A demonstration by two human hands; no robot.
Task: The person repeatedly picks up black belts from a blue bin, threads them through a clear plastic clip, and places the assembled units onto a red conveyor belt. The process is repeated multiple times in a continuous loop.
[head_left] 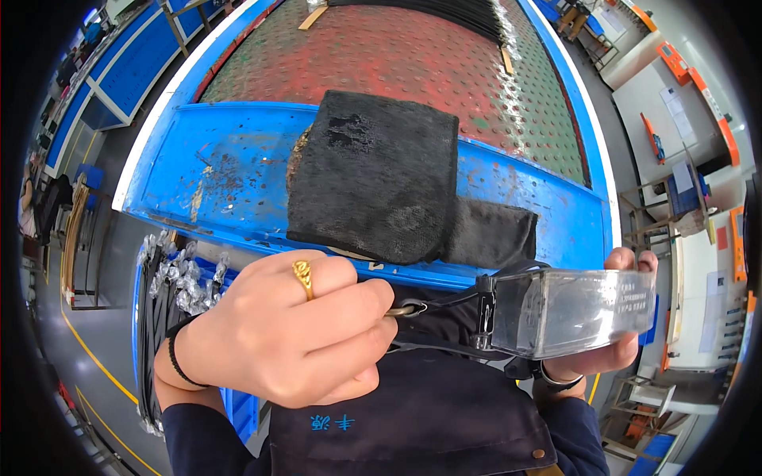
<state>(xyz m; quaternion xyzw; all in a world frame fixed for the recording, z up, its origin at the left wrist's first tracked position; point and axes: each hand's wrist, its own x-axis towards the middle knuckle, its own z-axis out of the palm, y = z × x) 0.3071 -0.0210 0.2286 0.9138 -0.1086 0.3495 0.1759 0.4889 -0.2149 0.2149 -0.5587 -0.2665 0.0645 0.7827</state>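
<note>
My left hand [290, 329], wearing a gold ring and a black wrist band, is closed on a thin black cable with a small metal ring end [413, 310] near my chest. My right hand [615, 349] grips a clear plastic bag [567, 309] at its far end. The bag's black clamped mouth faces my left hand, and black cables [444, 325] run from it toward my left fingers. A worn black cloth pad [381, 174] lies on the blue workbench edge [230, 170] just beyond both hands.
A red and green perforated table surface [413, 63] stretches beyond the blue bench. A bundle of black cables with silver fittings [171, 278] hangs in a blue bin at my lower left. Grey machines with orange panels [675, 103] stand at the right. I wear a dark apron [413, 420].
</note>
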